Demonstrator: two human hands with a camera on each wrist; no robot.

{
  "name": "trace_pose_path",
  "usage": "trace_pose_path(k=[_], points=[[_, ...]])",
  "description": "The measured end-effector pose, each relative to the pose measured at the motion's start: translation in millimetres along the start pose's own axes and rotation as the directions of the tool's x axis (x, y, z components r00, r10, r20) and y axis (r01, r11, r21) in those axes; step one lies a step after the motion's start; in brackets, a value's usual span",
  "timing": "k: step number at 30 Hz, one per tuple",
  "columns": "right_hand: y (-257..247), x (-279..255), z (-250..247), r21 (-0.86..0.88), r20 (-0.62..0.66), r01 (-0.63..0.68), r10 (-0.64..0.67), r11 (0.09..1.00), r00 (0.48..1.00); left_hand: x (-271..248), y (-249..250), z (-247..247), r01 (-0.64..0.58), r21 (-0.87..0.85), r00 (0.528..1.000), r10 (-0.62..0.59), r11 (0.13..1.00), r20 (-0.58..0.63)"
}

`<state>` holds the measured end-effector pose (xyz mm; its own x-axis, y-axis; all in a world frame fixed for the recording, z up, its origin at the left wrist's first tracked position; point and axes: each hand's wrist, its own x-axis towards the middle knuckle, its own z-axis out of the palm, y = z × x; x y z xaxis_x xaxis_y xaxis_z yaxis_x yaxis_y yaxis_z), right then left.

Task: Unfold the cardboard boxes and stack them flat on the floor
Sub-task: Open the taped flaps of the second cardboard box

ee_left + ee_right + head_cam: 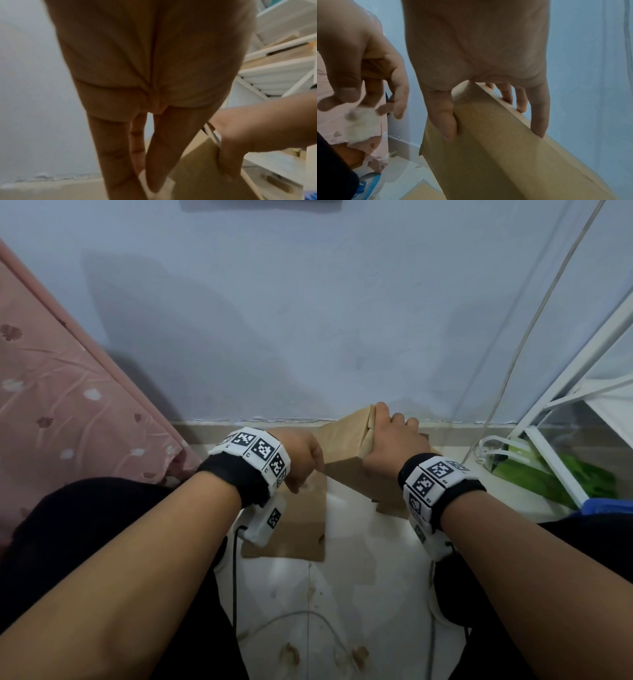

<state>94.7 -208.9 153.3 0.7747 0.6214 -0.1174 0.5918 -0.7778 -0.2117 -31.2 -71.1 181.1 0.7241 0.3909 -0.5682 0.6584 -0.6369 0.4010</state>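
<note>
1. Cardboard box point(342, 440) stands on the floor point(359, 542), close to the blue wall point(308, 337).
2. Right hand point(394, 443) grips the top edge of the box, thumb on the near face and fingers over the far side.
3. Left hand point(301, 457) hangs just beside the box, fingers pointing down, and pinches a small white piece point(361, 124), too blurred to name.
4. Flat cardboard point(301, 525) lies on the floor under the left hand.

Pink floral cloth point(51, 392) left, white rack point(579, 369) right.
</note>
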Motion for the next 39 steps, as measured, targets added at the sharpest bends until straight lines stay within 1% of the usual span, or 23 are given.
trace_pose_path(k=[4, 6, 10, 13, 15, 19, 21, 22, 23, 24, 27, 30, 33, 37, 39], points=[[0, 0, 0, 0.003, 0.008, 0.006, -0.006, 1.000, 1.000, 0, -1, -3, -0.068, 0.109, 0.993, 0.077, 0.992, -0.087], [1, 0, 0, 0.003, 0.008, 0.002, -0.002, 1.000, 1.000, -1, 2, -6, -0.090, 0.119, 0.981, 0.109, 0.989, -0.162], [2, 1, 2, 0.000, -0.001, 0.007, -0.007, 1.000, 1.000, 1, 3, -13, -0.112, 0.069, 0.933, 0.129, 0.991, -0.335], [1, 1, 3, 0.002, -0.007, 0.011, -0.011, 1.000, 1.000, 6, 1, -17, -0.106, 0.039, 0.888, 0.112, 0.994, -0.446], [2, 1, 4, 0.003, -0.019, 0.014, -0.014, 1.000, 1.000, 9, 2, -19, -0.114, -0.008, 0.841, 0.092, 0.993, -0.532], [2, 1, 3, -0.002, -0.025, 0.021, -0.021, 1.000, 0.999, 5, 6, -22, -0.175, -0.102, 0.708, 0.053, 0.979, -0.704], [2, 0, 3, -0.015, -0.011, 0.017, -0.017, 1.000, 1.000, 3, 6, -23, -0.205, -0.119, 0.641, 0.041, 0.971, -0.767], [2, 0, 3, -0.019, -0.003, 0.016, -0.016, 1.000, 1.000, 4, 5, -24, -0.208, -0.106, 0.614, 0.045, 0.972, -0.788], [2, 0, 3, -0.021, 0.004, 0.016, -0.016, 1.000, 1.000, 5, 4, -25, -0.198, -0.092, 0.599, 0.046, 0.976, -0.800], [2, 0, 3, -0.022, 0.006, 0.016, -0.016, 1.000, 1.000, 7, 2, -25, -0.177, -0.085, 0.596, 0.038, 0.981, -0.802], [2, 0, 2, -0.027, 0.013, 0.016, -0.015, 1.000, 1.000, 11, -2, -24, -0.115, -0.085, 0.620, 0.005, 0.990, -0.785], [1, 0, 2, -0.028, 0.013, 0.010, -0.009, 1.000, 1.000, 11, -5, -24, -0.112, -0.113, 0.630, -0.018, 0.987, -0.776], [2, 0, 2, -0.026, 0.014, 0.012, -0.011, 1.000, 1.000, 10, -6, -26, -0.160, -0.113, 0.632, 0.013, 0.981, -0.775], [2, -1, 1, -0.028, 0.024, 0.011, -0.010, 1.000, 1.000, 7, -2, -28, -0.262, -0.125, 0.671, 0.088, 0.957, -0.736], [2, -1, 2, -0.030, 0.025, 0.010, -0.009, 0.999, 1.000, 4, 2, -27, -0.325, -0.133, 0.665, 0.126, 0.936, -0.737]])
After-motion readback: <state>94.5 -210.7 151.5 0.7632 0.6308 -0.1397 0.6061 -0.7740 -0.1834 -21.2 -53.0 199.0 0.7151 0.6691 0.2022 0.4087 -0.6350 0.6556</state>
